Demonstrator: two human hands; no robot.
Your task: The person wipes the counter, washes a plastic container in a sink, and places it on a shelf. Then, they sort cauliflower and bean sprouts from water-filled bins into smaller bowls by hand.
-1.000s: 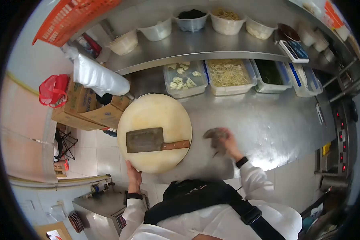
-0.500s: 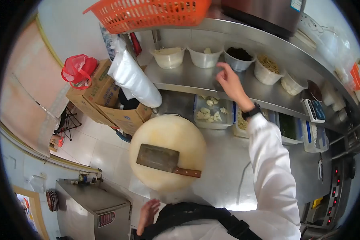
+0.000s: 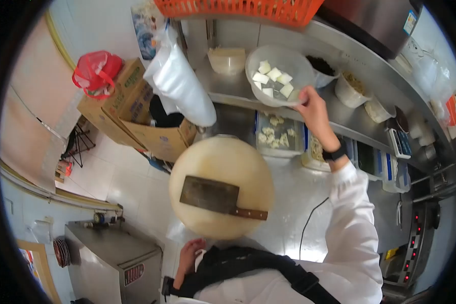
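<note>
My right hand grips the rim of a translucent plastic bowl at the shelf's front. The bowl is tilted toward me, showing several white, squarish pieces inside. Close to my body, my left hand is loosely curled with its fingers partly apart, and nothing shows in it. Between that hand and the shelf stands a round chopping block. A cleaver lies flat on it, its wooden handle pointing right.
More tubs of food stand along the metal shelf, among them one with dark contents. Underneath sits a container of pale florets. A plastic bag roll and cardboard boxes are at left. An orange basket sits above.
My right hand has taken hold of the bowl and tipped it toward me, so its contents show. My left hand has curled slightly near my body. The view has shifted a little.
</note>
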